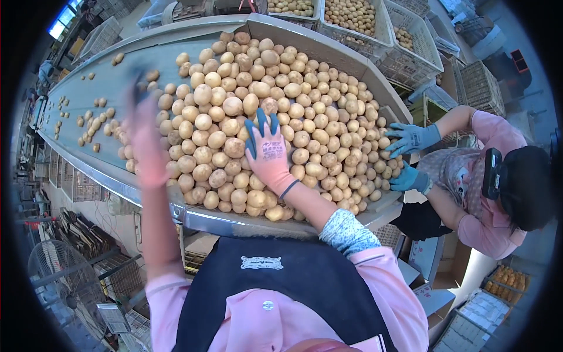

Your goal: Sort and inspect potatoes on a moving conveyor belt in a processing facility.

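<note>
Many round, tan potatoes [261,90] lie heaped at the near end of a sorting conveyor. My right hand [269,147], in a pink glove with blue-coated fingers, rests palm down on the heap with its fingers spread. Motion blurs my left hand [145,119], gloved alike, above the left side of the pile. Whether its fingers hold anything cannot be made out. Beyond it, smaller groups of potatoes [94,125] are scattered over the green conveyor belt [118,68].
At the right, a co-worker's gloved hands [413,138] touch the pile's edge. A metal rim [246,224] runs before my apron. Plastic crates of potatoes [352,17] stand behind the conveyor wall [316,39]. A floor fan [66,281] is at lower left, cardboard boxes [433,303] at lower right.
</note>
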`<state>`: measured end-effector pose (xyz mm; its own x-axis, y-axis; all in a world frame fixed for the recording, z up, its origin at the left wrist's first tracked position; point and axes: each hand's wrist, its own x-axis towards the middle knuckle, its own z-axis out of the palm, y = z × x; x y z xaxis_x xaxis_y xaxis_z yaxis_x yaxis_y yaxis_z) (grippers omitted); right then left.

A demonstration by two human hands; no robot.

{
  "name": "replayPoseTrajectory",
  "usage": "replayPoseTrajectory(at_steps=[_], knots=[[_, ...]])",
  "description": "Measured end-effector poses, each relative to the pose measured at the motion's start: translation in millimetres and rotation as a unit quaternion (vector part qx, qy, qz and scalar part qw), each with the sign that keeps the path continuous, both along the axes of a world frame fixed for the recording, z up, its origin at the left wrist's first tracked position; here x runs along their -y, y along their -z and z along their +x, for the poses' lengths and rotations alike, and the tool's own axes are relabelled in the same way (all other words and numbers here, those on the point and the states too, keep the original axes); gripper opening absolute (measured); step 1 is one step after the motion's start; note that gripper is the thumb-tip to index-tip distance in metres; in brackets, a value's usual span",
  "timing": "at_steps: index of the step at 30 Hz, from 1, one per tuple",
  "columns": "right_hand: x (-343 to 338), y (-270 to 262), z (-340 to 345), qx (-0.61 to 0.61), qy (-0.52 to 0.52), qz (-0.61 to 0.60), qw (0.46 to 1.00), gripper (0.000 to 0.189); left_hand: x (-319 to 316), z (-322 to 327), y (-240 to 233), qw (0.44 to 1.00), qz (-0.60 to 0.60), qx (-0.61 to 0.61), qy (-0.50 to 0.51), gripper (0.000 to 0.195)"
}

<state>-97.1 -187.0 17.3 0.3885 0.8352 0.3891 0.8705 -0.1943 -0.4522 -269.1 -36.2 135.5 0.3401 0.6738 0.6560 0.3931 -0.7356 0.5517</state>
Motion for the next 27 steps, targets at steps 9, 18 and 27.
replayPoseTrajectory(at_steps=[9, 18, 27], knots=[[70.6, -5.3, 34.7, -0.180, -0.110, -0.072, 0.975, 0.061, -100.2, 218.5, 115.8, 0.873, -0.411, 0.119, 0.234, 0.037], [164.2, 28.4, 139.1, -0.092, 0.173, 0.018, 0.980, 0.055, -125.9, 186.4, 80.2, 0.869, -0.403, 0.060, 0.281, 0.035], [127.4, 38.2, 115.0, 0.014, 0.122, -0.126, 0.984, 0.066, -149.3, 163.9, 82.0, 0.953, 0.135, -0.226, 0.148, 0.031]])
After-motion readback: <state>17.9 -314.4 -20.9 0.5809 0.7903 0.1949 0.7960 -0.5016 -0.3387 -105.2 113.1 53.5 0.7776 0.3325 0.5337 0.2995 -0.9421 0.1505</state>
